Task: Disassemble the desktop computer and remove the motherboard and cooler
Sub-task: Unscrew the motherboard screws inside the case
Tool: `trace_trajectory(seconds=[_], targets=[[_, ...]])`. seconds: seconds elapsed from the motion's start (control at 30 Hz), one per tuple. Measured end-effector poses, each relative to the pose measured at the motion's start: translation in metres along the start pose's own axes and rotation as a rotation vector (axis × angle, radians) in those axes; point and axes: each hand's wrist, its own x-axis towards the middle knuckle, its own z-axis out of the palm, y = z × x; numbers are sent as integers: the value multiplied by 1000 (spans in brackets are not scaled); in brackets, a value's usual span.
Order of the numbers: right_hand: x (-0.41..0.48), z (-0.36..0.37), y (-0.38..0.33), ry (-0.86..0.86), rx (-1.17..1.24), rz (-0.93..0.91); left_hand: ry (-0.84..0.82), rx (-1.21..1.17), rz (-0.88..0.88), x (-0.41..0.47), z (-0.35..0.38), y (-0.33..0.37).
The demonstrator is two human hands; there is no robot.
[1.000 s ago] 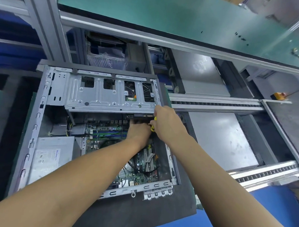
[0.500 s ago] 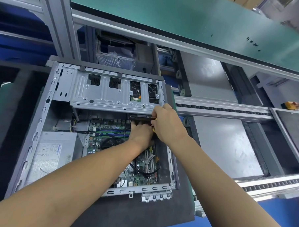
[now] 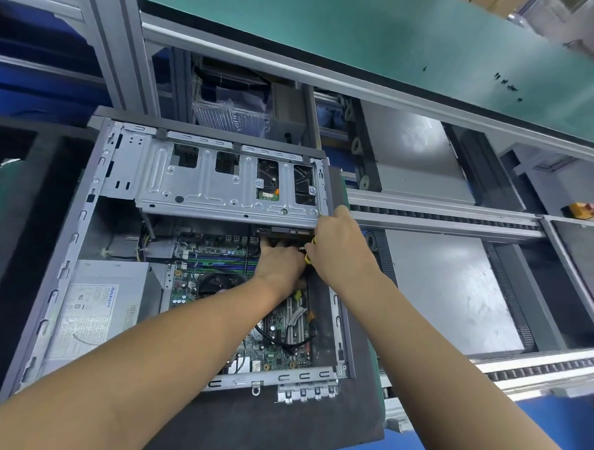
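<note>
1. One computer case (image 3: 70,245) lies open on a dark mat (image 3: 280,428), and both hands are in its far right corner.
2. Left hand (image 3: 280,263): fingertips are tucked against one black drive (image 3: 281,231) right in front of it. Can't tell if it's actually gripping anything.
3. Right hand (image 3: 338,250): touching the left one, curled round one yellow-and-black tool (image 3: 307,258). Only bits of it peek out.
4. One motherboard (image 3: 273,356) sits in the case, under the left hand and wrist.
5. One cooler fan (image 3: 218,282) is just left of the left wrist.
6. One metal drive cage (image 3: 222,194) is just beyond both hands, with four openings in it.
7. One grey power supply (image 3: 94,308) is well left of the hands.
</note>
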Motion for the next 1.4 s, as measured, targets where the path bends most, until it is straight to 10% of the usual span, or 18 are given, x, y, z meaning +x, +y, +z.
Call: trace_trajectory(seconds=[1.4], targets=[[-1,3,2,39,128,-85,12,-58,-22,4,6,-1]])
